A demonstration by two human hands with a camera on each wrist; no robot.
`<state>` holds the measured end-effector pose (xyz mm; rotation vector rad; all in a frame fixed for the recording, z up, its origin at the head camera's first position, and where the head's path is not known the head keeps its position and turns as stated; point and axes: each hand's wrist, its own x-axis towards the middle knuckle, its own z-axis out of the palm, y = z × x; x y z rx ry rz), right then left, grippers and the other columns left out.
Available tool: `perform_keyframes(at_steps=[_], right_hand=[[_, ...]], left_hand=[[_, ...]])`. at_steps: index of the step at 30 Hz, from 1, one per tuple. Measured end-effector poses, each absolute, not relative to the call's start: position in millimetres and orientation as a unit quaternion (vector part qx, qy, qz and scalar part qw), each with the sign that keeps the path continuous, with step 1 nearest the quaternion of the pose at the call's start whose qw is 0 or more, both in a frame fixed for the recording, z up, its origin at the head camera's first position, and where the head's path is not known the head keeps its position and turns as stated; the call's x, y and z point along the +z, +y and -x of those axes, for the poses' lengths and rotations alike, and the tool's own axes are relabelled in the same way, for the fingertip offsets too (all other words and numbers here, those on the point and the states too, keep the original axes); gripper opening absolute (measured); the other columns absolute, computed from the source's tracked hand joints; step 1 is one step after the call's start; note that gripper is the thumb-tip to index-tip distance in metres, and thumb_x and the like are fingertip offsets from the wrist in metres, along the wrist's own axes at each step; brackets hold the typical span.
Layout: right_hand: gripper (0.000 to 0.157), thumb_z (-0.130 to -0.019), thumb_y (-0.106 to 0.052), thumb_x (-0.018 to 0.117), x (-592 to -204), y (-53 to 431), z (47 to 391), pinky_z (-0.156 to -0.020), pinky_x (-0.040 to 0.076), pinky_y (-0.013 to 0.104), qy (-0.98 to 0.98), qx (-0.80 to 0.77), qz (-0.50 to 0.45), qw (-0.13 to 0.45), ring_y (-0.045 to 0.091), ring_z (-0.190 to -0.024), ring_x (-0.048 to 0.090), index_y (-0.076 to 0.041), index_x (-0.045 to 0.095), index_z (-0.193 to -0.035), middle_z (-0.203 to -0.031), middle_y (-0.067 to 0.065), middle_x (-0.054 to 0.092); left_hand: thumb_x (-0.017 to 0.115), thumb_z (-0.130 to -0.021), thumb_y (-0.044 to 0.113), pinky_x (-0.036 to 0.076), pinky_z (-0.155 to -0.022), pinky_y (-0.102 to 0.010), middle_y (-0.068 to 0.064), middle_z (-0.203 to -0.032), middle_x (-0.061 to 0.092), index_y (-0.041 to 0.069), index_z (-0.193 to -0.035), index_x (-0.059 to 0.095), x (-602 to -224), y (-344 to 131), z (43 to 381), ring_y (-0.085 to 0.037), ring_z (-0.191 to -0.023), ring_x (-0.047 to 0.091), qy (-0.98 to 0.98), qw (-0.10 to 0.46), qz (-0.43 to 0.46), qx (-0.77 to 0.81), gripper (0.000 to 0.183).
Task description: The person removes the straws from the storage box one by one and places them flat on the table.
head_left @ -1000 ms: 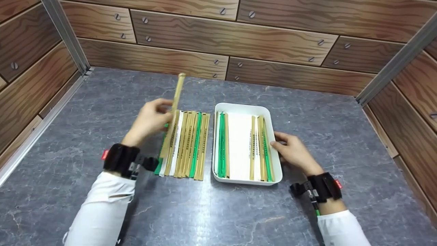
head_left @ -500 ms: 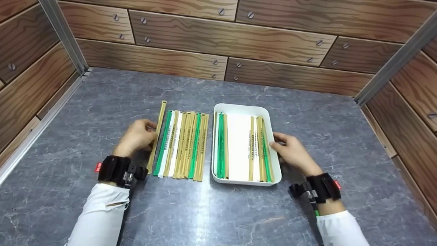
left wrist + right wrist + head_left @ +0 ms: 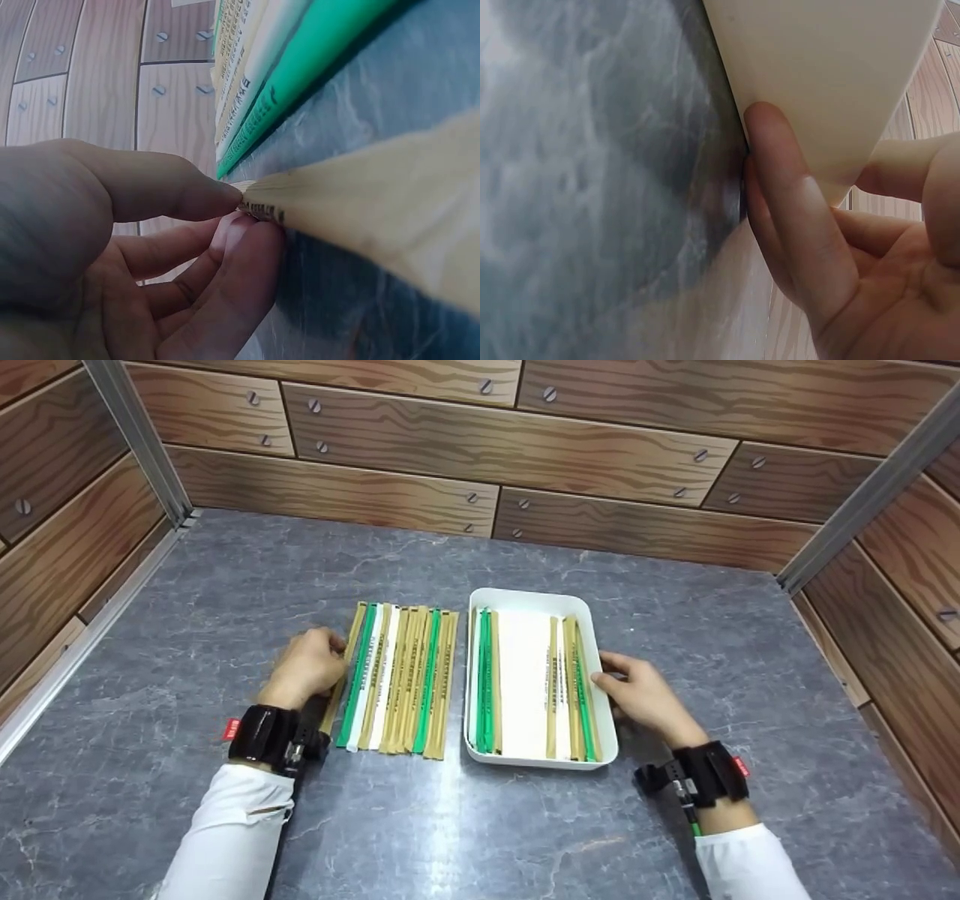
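Observation:
In the left wrist view, my left hand (image 3: 187, 247) pinches a long thin tan paper-wrapped stick (image 3: 337, 184) between thumb and fingers. It lies at the left end of a row of similar wrapped sticks (image 3: 409, 682), tan, green and white, several with dark print. Beside that row stands a white rectangular tray (image 3: 544, 761). Inside it, green and tan sticks line the left wall, and tan, white and green ones the right wall. My right hand (image 3: 641, 690) holds the tray's right wall, thumb at the rim and fingers against the outside (image 3: 802, 217).
The sticks and tray are on a grey marbled tabletop (image 3: 450, 840). Wood-patterned panels (image 3: 420, 442) enclose the back and both sides, with metal strips (image 3: 139, 442) at the corners. Each wrist wears a black strap with a camera (image 3: 705, 772).
My left hand has carried the tan stick leftward past the row and lowered it to the table, then drawn it level with the others. The right hand stays on the tray.

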<state>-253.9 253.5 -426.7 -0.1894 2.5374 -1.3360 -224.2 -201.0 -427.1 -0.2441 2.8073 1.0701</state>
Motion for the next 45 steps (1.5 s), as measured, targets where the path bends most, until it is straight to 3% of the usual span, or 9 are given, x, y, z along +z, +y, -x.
perform_keyframes(at_steps=[7,17,26,32,37,43,45], right_hand=[[0.060,-0.106,-0.016,0.056,-428.6,255.4,254.0,-0.070,0.064,0.035,0.868,-0.473,0.068,0.133,0.024,-0.094,0.072,0.007,0.034,-0.157,-0.146,0.032,0.052],[0.059,-0.106,-0.015,0.056,-428.0,254.4,253.9,-0.070,0.065,0.036,0.863,-0.482,0.072,0.133,0.025,-0.096,0.072,0.008,0.035,-0.156,-0.144,0.032,0.053],[0.059,-0.106,-0.016,0.055,-429.2,254.5,254.4,-0.071,0.065,0.036,0.861,-0.486,0.071,0.136,0.025,-0.098,0.071,0.007,0.034,-0.157,-0.146,0.032,0.052],[0.059,-0.106,-0.016,0.055,-428.3,253.9,253.6,-0.071,0.065,0.036,0.862,-0.483,0.069,0.138,0.026,-0.097,0.071,0.007,0.035,-0.157,-0.145,0.032,0.052],[0.059,-0.106,-0.016,0.055,-428.1,254.1,254.1,-0.072,0.064,0.036,0.866,-0.476,0.068,0.138,0.026,-0.098,0.071,0.007,0.034,-0.157,-0.146,0.031,0.051],[0.058,-0.106,-0.015,0.056,-427.9,254.5,253.9,-0.069,0.064,0.034,0.872,-0.466,0.076,0.129,0.025,-0.097,0.072,0.008,0.036,-0.156,-0.144,0.031,0.054],[0.058,-0.106,-0.015,0.056,-428.3,254.6,253.7,-0.068,0.064,0.033,0.874,-0.463,0.079,0.126,0.025,-0.097,0.072,0.008,0.037,-0.155,-0.143,0.031,0.055]], left_hand=[[0.060,-0.090,0.010,0.054,-0.092,-0.051,-0.028,-0.121,0.067,-0.007,-0.127,0.063,-426.0,-197.3,224.3,-0.042,-0.106,0.064,0.933,0.060,0.080,0.346,0.041],[0.061,-0.092,0.011,0.055,-0.089,-0.048,-0.024,-0.114,0.070,-0.005,-0.123,0.067,-427.5,-194.0,224.4,-0.037,-0.100,0.065,0.936,0.046,0.063,0.343,0.035],[0.062,-0.089,0.010,0.052,-0.095,-0.053,-0.025,-0.116,0.070,-0.005,-0.121,0.067,-429.2,-193.9,224.7,-0.041,-0.106,0.064,0.939,0.042,0.058,0.337,0.035],[0.059,-0.091,0.012,0.055,-0.090,-0.050,-0.026,-0.117,0.069,-0.006,-0.123,0.065,-424.7,-196.4,223.0,-0.039,-0.102,0.065,0.935,0.044,0.065,0.345,0.038],[0.054,-0.094,0.014,0.055,-0.094,-0.050,-0.027,-0.127,0.065,-0.007,-0.133,0.059,-405.7,-192.7,224.3,-0.037,-0.105,0.064,0.931,0.035,0.063,0.358,0.045],[0.058,-0.093,0.011,0.055,-0.070,-0.038,-0.022,-0.128,0.065,-0.004,-0.137,0.057,-373.9,-158.1,235.1,-0.025,-0.080,0.060,0.934,0.005,0.024,0.356,0.047],[0.061,-0.094,0.012,0.054,-0.067,-0.035,-0.020,-0.128,0.064,-0.002,-0.137,0.058,-363.0,-139.3,239.3,-0.023,-0.080,0.059,0.937,0.004,0.012,0.348,0.045]])
